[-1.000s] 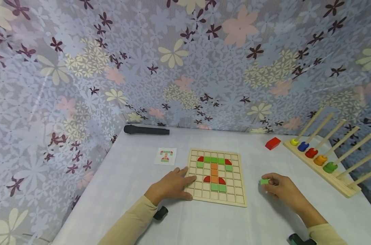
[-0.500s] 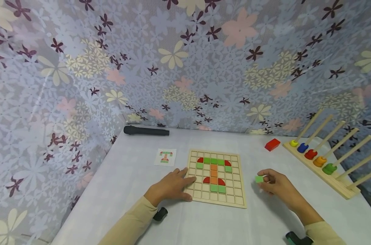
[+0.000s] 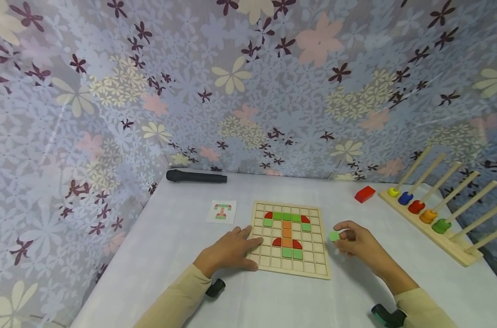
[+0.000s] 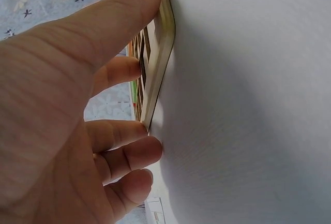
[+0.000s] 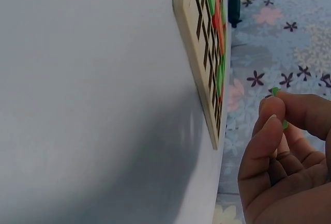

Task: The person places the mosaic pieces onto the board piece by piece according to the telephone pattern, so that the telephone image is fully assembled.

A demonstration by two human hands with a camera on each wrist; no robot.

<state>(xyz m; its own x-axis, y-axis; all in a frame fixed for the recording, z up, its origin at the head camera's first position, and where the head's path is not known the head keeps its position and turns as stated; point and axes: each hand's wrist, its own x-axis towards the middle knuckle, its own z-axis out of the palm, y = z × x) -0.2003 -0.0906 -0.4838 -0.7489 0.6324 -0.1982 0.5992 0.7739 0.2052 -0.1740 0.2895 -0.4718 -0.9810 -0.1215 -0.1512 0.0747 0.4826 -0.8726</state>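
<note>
A wooden grid board (image 3: pixel 314 266) lies on the table, with green, red and orange tiles set in a T-like pattern. My left hand (image 3: pixel 229 250) rests at its left side, fingers spread; in the left wrist view the thumb and fingertips touch the board's edge (image 4: pixel 166 48). My right hand (image 3: pixel 356 241) pinches a small green square tile (image 3: pixel 334 236) between thumb and fingers, just off the board's right edge. In the right wrist view the fingers mostly hide the tile (image 5: pixel 275 91).
Left of the board lies a pattern card (image 3: pixel 221 212). Behind it is a black microphone (image 3: pixel 197 176). A red block (image 3: pixel 365 194) sits at the back right, beside a wooden peg stand (image 3: pixel 430 223) with coloured beads. A floral curtain (image 3: pixel 248 91) hangs behind the table.
My right hand has moved left with the green tile, from well right of the board to close by its right edge. My left hand has stayed in place.
</note>
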